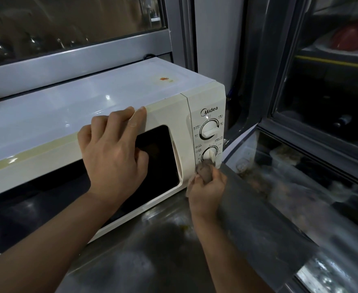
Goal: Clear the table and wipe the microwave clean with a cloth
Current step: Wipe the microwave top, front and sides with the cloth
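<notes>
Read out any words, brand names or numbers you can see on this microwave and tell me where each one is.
"Midea": brand name at the top of the microwave's control panel, above the upper dial.
Small labels around the upper dial: too small to read.
Small labels and marks around the lower dial: too small to read.
Orange mark on the microwave's top: blurred, no text readable.
Nothing else readable.

Commercial kitchen or food shop, not home. White microwave point(102, 106) stands on stainless steel counter point(173, 250). Right of microwave, glass-fronted display case point(321, 144) with food inside. Behind microwave, grey metal frame point(78, 62) with glass panes.
</notes>
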Demonstrator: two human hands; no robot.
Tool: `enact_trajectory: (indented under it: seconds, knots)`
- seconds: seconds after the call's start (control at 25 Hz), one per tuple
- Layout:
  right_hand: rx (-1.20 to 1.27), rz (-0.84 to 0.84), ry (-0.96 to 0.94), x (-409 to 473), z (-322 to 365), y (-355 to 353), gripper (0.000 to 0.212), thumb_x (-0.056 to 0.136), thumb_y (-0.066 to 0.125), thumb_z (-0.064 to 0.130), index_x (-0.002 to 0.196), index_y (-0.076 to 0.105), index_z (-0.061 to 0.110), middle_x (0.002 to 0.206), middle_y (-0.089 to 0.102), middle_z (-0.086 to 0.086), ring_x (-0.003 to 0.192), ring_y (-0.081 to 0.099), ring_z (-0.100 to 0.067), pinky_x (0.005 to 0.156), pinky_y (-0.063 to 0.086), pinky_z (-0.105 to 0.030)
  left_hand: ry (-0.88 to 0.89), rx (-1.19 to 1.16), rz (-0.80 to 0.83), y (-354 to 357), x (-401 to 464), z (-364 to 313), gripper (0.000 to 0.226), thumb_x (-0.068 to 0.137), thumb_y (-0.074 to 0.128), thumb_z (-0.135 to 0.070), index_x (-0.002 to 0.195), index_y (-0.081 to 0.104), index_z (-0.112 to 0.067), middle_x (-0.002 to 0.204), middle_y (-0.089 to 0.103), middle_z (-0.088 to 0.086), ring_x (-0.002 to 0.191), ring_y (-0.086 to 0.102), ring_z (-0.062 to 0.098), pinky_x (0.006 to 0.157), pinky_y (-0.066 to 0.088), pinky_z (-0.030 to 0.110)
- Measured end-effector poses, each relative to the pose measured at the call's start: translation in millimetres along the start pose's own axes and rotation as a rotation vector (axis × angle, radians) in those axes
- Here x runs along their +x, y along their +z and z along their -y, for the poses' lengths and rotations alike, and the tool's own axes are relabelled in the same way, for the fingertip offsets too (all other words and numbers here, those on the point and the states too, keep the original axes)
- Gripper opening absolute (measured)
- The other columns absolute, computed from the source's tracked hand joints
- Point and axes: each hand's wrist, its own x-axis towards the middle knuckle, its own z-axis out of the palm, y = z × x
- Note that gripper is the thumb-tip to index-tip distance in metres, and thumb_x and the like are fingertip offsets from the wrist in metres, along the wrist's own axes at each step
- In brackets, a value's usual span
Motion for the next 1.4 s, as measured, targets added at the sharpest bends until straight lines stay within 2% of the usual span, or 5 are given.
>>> enact_trajectory:
  seconds: [0.2, 0.48, 0.8, 1.0, 1.4]
  knots:
    - [0.068, 0.015, -0.292, 0, 44, -1, 0.045, 0.073, 0.046, -0.022, 0.113, 0.06, -0.006, 0.11, 0.045, 0.0, 0.101, 0.052, 0.01, 0.09, 0.037, 0.0, -0.001, -0.014, -0.003, -2, 1, -1, 0.062, 0.063, 0.058, -0.015, 0.125, 0.057, -0.014, 0.114, 0.061, 0.008, 0.095, 0.041, 0.026, 0.077, 0.028, 0.037]
    - [-0.043, 0.084, -0.163, -7, -26, -10, 0.028, 0.085, 0.045, 0.0, 0.106, 0.062, -0.006, 0.109, 0.05, -0.006, 0.099, 0.056, -0.023, 0.084, 0.034, 0.001, -0.013, -0.01, 0.0, -1, 0, -2, 0.062, 0.063, 0.058, -0.015, 0.125, 0.057, -0.014, 0.115, 0.061, 0.008, 0.096, 0.04, 0.025, 0.079, 0.027, 0.037]
    - [0.014, 0.134, 0.154, 53, -34, -7, 0.058, 0.085, 0.048, 0.028, 0.14, 0.036, 0.016, 0.144, 0.035, -0.011, 0.121, 0.042, -0.024, 0.112, 0.029, -0.036, -0.005, -0.013, -0.008, -1, 0, -1, 0.063, 0.062, 0.059, -0.014, 0.125, 0.057, -0.014, 0.115, 0.061, 0.008, 0.097, 0.04, 0.025, 0.078, 0.027, 0.036]
    - [0.07, 0.279, 0.156, -30, -40, 9, 0.058, 0.091, 0.041, 0.004, 0.146, 0.024, 0.008, 0.148, 0.032, -0.011, 0.132, 0.039, -0.021, 0.11, 0.032, -0.021, -0.01, -0.001, 0.008, -1, 1, 0, 0.064, 0.062, 0.059, -0.014, 0.126, 0.057, -0.016, 0.115, 0.061, 0.006, 0.095, 0.039, 0.024, 0.078, 0.027, 0.035]
    - [0.126, 0.22, 0.34, 17, -52, 16, 0.056, 0.081, 0.037, 0.013, 0.133, 0.03, 0.032, 0.093, 0.047, -0.008, 0.079, 0.049, -0.023, 0.076, 0.048, -0.043, -0.037, -0.033, 0.049, -6, 2, -2, 0.065, 0.061, 0.057, -0.012, 0.126, 0.056, -0.016, 0.117, 0.06, 0.005, 0.098, 0.04, 0.024, 0.08, 0.029, 0.034]
